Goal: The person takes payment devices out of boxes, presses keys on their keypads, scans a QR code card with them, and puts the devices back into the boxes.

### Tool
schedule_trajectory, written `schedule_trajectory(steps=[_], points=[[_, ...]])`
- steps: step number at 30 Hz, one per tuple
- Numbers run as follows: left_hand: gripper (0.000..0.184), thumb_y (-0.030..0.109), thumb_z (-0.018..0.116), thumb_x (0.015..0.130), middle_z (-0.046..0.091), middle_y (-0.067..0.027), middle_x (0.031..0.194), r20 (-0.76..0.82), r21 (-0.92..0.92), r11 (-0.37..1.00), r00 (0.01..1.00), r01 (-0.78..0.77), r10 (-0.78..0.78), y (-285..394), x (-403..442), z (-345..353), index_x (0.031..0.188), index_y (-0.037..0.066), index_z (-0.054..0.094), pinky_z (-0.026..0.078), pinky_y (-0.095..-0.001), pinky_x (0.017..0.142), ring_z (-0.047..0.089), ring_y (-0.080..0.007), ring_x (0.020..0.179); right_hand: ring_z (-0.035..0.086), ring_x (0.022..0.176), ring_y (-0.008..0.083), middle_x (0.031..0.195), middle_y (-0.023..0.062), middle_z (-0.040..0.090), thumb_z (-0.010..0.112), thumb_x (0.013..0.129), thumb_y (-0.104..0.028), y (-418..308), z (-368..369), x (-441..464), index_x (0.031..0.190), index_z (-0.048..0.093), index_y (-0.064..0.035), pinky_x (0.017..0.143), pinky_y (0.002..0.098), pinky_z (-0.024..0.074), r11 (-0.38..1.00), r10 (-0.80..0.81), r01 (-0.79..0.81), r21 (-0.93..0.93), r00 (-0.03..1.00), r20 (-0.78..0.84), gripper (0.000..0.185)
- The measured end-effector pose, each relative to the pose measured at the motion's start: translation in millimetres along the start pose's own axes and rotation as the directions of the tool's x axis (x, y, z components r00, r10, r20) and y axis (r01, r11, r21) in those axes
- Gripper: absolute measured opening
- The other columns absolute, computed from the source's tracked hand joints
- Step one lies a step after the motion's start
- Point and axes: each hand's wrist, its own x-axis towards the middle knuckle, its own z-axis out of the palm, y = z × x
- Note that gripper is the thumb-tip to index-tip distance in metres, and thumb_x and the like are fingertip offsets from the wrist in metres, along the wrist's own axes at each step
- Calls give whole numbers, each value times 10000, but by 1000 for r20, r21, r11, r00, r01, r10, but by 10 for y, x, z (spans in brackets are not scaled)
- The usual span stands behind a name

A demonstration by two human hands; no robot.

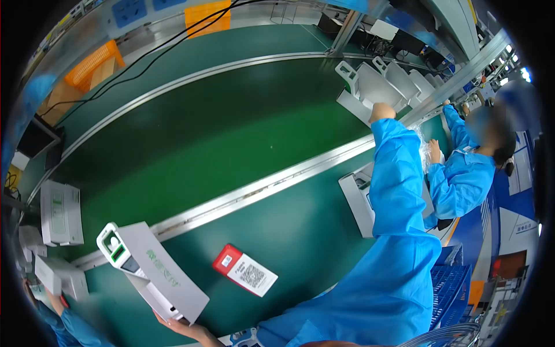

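Observation:
My left hand (184,328) is closed on the lower end of a long white box (165,266) with green lettering. A white device with a loop handle (115,246) sticks out of the box's upper left end. To the right, a red and white QR-code card (245,270) lies flat on the green bench. My right arm, in a blue sleeve, stretches across to the far right of the conveyor. There my right hand (382,111) is closed at the near end of an open white carton (354,107), its fingertips partly hidden. Handled white devices and white panels stand in that row.
A metal rail (260,188) divides the bench from the green conveyor belt (202,133). Another white box (357,202) sits beside my right sleeve. White cartons (60,214) stand at left near another person's hands (56,302). A blue-sleeved co-worker (462,173) works at right, near a blue crate (451,292).

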Motion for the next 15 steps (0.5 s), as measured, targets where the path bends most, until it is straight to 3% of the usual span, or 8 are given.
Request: schedule_trajectory(steps=[2, 4, 6, 10, 13, 15], points=[[700, 534, 357, 955, 413, -184, 1363, 25, 66, 997, 998, -52, 50, -68, 31, -5, 1384, -18, 370, 328, -420, 1045, 420, -295, 1257, 657, 995, 340, 1055, 171, 687, 742, 705, -195, -19, 242, 17, 1002, 718, -87, 783, 448, 550, 989, -144, 145, 7, 987, -69, 317], [705, 547, 330, 957, 449, -182, 1314, 61, 86, 988, 991, -124, 119, -132, 84, -42, 1360, -28, 390, 372, -411, 1012, 457, -277, 1212, 671, 952, 336, 1022, 168, 695, 681, 753, -165, -159, 444, 284, 991, 718, -73, 767, 439, 554, 989, -142, 145, 10, 978, -154, 258], [706, 537, 339, 957, 430, -184, 1341, 27, 77, 992, 995, -97, 95, 47, 13, 99, 1365, -38, 383, 341, -421, 1042, 440, -283, 1234, 687, 888, 335, 978, 166, 705, 556, 821, -116, -288, 292, 207, 954, 717, -56, 762, 449, 552, 973, -231, 226, -48, 955, -187, 217], [675, 479, 337, 973, 374, -200, 1399, 35, 7, 996, 996, -86, 85, -34, 27, 33, 1394, -49, 343, 272, -433, 1098, 368, -313, 1311, 691, 849, 346, 931, 182, 706, 552, 805, -117, -851, -282, -238, 913, 710, -47, 734, 446, 557, 906, -388, 418, 74, 887, -252, 204], [712, 494, 395, 967, 346, -219, 1428, 72, 4, 981, 978, -194, 194, -130, 71, -31, 1413, -52, 303, 284, -429, 1097, 370, -315, 1317, 698, 778, 339, 856, 190, 701, 575, 772, -106, -1313, -632, -913, 871, 700, -22, 672, 425, 565, 843, -461, 522, 130, 825, -326, 180], [696, 479, 401, 977, 315, -224, 1460, 39, 0, 941, 940, -338, 338, 38, 56, 10, 1426, -40, 286, 255, -440, 1117, 330, -331, 1352, 699, 747, 328, 810, 193, 693, 591, 742, -90, -1508, -686, -1382, 812, 687, -24, 645, 413, 565, 779, -516, 618, 107, 729, -450, 136]])
